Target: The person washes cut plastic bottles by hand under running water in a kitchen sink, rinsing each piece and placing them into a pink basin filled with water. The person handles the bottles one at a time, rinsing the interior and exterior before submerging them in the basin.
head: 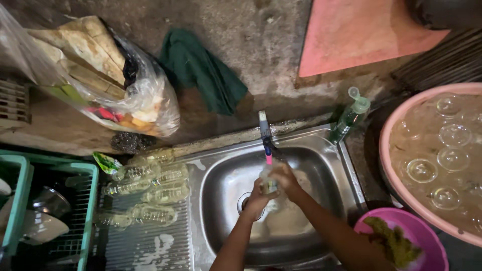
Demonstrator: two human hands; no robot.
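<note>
A clear glass, wet and blurred, sits under the tap over the steel sink; the left hand and right hand curl their fingers around it. Roughly seven rinsed glasses lie on the drainboard, and six more soak in the large pink basin.

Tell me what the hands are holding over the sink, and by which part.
Both hands hold a clear glass under the tap. The left hand grips its lower part, the right hand its upper side. The exact finger placement is blurred.
</note>
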